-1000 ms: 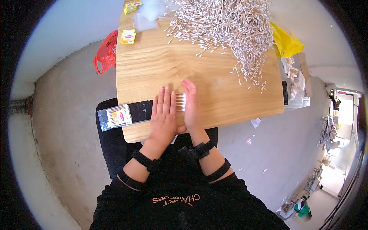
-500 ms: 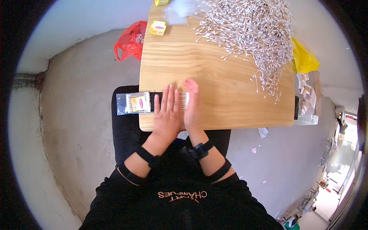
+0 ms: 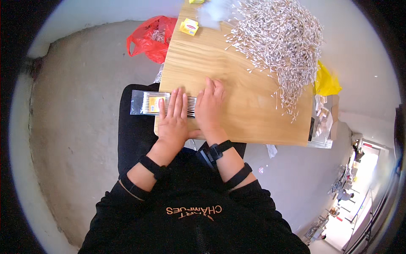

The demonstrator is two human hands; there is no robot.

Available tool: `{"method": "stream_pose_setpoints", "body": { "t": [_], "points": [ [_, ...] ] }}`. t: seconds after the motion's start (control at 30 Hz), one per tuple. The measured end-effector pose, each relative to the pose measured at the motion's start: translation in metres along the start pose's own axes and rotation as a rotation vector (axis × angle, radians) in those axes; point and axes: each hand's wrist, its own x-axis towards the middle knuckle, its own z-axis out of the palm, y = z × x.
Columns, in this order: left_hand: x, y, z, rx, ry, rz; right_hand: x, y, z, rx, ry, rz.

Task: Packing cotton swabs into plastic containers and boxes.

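My left hand (image 3: 172, 120) lies flat with fingers stretched over a row of cotton swabs (image 3: 191, 106) set side by side near the table's left front corner. My right hand (image 3: 209, 106) stands on edge at the row's right end, its slightly bent fingers touching or nearly touching it and gripping nothing I can see. Left of my left hand, a clear plastic bag (image 3: 137, 101) juts past the table edge. Inside it show white-tipped swabs and a yellow card (image 3: 154, 104). My left fingers hide the middle of the row.
A big heap of loose cotton swabs (image 3: 283, 42) covers the table's (image 3: 249, 110) far right. Yellow cards (image 3: 189, 27) and clear bags (image 3: 215, 13) lie at the far left. A red bag (image 3: 148, 40) hangs beside the left edge, a yellow bag (image 3: 326, 80) beside the right.
The row of swabs and my right hand have shifted left toward the bag. The dark gap between bag and left hand is now mostly covered by swabs. The whole view has turned slightly.
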Motion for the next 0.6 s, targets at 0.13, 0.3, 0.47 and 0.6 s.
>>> {"method": "stream_pose_setpoints", "body": {
  "t": [0.13,0.3,0.47,0.6],
  "points": [
    [-0.002,-0.003,0.01,-0.076,0.049,-0.015,-0.001,-0.015,0.011,-0.12,-0.036,-0.108],
    [-0.005,-0.018,-0.015,-0.104,0.078,0.036,0.001,-0.008,0.019,-0.162,-0.015,-0.114],
    [-0.001,-0.087,-0.015,-0.397,0.592,-0.212,0.002,-0.01,0.017,-0.196,-0.032,-0.077],
    [0.012,-0.125,0.015,-1.341,0.458,-0.604,0.003,-0.015,0.021,-0.174,0.001,-0.122]
  ]
}}
